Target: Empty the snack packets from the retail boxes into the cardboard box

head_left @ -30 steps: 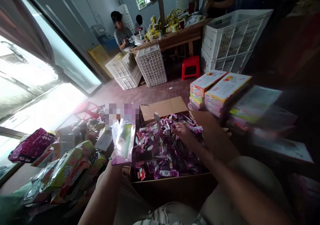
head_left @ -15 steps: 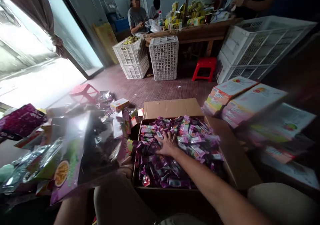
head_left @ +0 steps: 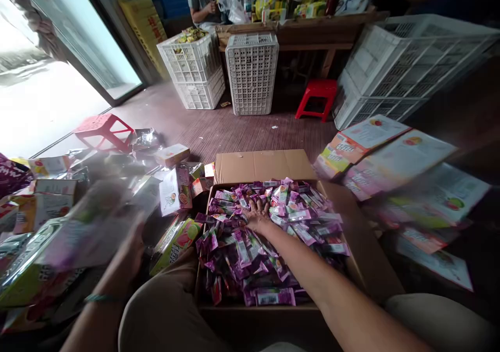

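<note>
A cardboard box (head_left: 265,165) full of small purple sachets (head_left: 275,296) sits between my knees. My right hand (head_left: 258,215) lies on the sachets near the middle of the pile, its fingers spread and bent a little. To the left of the box, my left hand (head_left: 134,245) is smeared by motion. A large printed plastic package (head_left: 91,227), purple and green and strongly blurred, is against or just beside that hand. Whether the fingers grip it, I cannot tell. Just right of this hand lies a green and pink carton (head_left: 177,242) in clear film.
Cartons and clear wrapping cover the left side, below a pink stool (head_left: 104,130). Stacked cartons (head_left: 398,154) stand on the right. Farther off are white crates (head_left: 252,76), a red stool (head_left: 317,99) and a wooden table (head_left: 312,32) with people at it.
The printed package has moved left and blurred, showing my left hand, which it hid before. My right hand stays on the sachets. The view has tipped downward.
</note>
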Tool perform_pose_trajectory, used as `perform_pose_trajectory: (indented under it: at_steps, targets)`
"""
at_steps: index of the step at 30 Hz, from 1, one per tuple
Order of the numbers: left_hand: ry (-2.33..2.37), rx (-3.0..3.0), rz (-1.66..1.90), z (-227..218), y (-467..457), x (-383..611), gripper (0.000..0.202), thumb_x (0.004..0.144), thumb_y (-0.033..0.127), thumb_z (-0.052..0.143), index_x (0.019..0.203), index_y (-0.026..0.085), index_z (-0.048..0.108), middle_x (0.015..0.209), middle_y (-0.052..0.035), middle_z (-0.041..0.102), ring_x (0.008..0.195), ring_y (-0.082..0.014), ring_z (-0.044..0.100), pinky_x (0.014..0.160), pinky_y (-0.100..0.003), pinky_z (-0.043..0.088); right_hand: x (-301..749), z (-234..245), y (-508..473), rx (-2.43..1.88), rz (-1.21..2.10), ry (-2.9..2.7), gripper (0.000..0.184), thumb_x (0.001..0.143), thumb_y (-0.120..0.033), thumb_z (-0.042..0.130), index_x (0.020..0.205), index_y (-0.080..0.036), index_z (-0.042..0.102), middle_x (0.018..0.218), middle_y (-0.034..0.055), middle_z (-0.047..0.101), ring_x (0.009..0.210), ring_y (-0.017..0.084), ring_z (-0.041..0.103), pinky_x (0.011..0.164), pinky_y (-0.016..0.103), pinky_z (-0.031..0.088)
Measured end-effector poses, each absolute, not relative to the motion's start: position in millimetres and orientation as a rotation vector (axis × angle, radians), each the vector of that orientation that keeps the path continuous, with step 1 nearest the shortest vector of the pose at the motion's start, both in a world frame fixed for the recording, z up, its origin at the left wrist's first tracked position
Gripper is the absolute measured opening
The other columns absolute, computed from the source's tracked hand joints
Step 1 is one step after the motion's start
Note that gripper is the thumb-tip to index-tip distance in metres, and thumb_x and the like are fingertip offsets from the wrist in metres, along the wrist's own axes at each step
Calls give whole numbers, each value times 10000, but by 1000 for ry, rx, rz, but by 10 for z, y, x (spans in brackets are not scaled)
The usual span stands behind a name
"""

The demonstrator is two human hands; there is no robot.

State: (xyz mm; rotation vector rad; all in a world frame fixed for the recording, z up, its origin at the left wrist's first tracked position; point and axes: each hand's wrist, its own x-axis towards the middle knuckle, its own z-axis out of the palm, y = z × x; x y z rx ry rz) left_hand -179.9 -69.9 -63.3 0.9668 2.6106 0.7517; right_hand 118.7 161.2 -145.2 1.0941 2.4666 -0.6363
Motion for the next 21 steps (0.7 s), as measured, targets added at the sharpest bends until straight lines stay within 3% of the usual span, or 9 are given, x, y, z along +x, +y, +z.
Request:
perform_pose_trajectory:
  at_steps: [2,4,5,6,8,10,12,16,21]
  targets:
    - [2456,1211,428,-777,-258,-1487,582,1088,327,191,1564,198,500,1661,-120,408,1531,-377,364,1141,-590,430,1256,-1306,1596,1059,-613,2548,853,912,-720,545,1657,-403,276,1764,101,109,1585,465,114,1220,722,35]
    - [2355,1409,227,-965,86,-1075,568,996,147,364,1508,233,594,1707,-79,317,1598,-411,166,1258,-624,207,1369,-1126,1573,1070,-507,2646,698,948,-631,539,1590,-370,449,1690,144,312,1559,455,211,1222,717,32]
    - [2326,1496,140,-1073,191,-842,602,958,102,401,1502,265,602,1712,-65,306,1599,-421,149,1264,-638,164,1443,-1035,1565,1101,-435,2679,630,965,-597,527,1539,-339,529,1640,167,388,1547,457,235,1219,723,13]
    - [2306,1558,94,-1187,249,-602,607,957,117,435,1516,303,581,1723,-60,280,1599,-429,148,1257,-656,162,1529,-953,1560,1138,-367,2701,587,974,-580,518,1488,-306,591,1604,187,429,1541,468,238,1210,735,-12]
    - [2386,1564,111,-1412,245,-133,581,1011,335,502,1590,361,456,1750,-72,194,1597,-438,157,1220,-720,185,1735,-846,1549,1228,-283,2702,568,973,-585,527,1433,-272,642,1605,206,422,1544,505,196,1187,767,-47]
    - [2489,1479,160,-1603,148,262,758,985,607,523,1656,327,307,1761,-132,118,1590,-450,170,1202,-755,167,1964,-849,1520,1324,-292,2632,601,960,-598,561,1481,-302,599,1658,192,353,1551,540,137,1161,803,-41]
    - [2554,1430,131,-1753,46,540,897,950,717,506,1676,256,250,1754,-192,99,1580,-469,177,1204,-757,141,2174,-972,1459,1377,-321,2558,691,937,-586,616,1573,-352,482,1688,181,309,1558,554,98,1149,820,-30]
    - [2685,1447,30,-2006,0,751,889,951,694,522,1646,168,347,1734,-244,130,1568,-500,140,1183,-751,190,2381,-1410,1326,1371,-255,2551,928,876,-608,700,1663,-361,275,1702,201,277,1569,552,65,1143,824,-100]
    - [2726,1407,-63,-2252,209,659,823,960,617,511,1595,98,444,1713,-282,161,1472,-509,313,1152,-739,248,2268,-1698,1457,1343,-309,2597,1012,833,-678,724,1670,-373,242,1729,166,227,1572,552,29,1124,862,-89]
